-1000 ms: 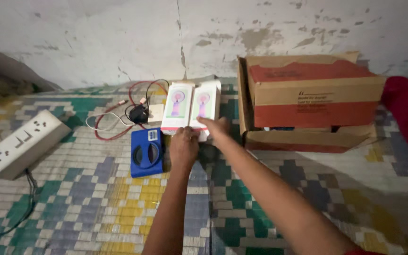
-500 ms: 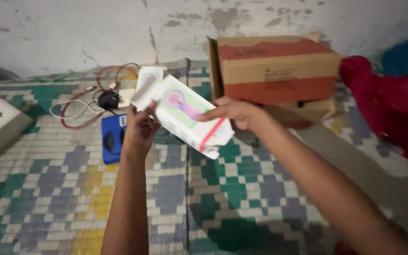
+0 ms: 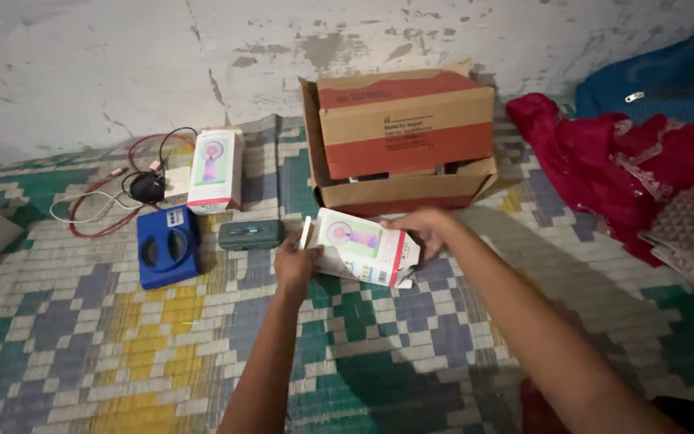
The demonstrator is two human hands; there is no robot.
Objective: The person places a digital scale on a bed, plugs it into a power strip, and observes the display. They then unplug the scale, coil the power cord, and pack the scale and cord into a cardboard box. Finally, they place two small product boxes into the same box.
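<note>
We kneel over a patterned mat (image 3: 162, 354) spread against a flaking wall. The largest thing on it is a brown and red cardboard carton (image 3: 403, 133), tipped on its side with its mouth open. Red cloth (image 3: 596, 161) lies heaped to the right. Left of the carton sit a blue device (image 3: 166, 245), a second white box (image 3: 214, 170) and a small dark green case (image 3: 251, 235), with tangled cables (image 3: 114, 197) behind them.

We hold the small white box (image 3: 363, 253) just above the mat, in front of the carton. Our left hand (image 3: 297, 261) has its grip pinched on the opened end flap; our right hand (image 3: 423, 229) has its grip clasped over the far end. With that flap loose and the box tilted, we judge the contents could slide out, or the thin flap could tear under a hard pull.
</note>
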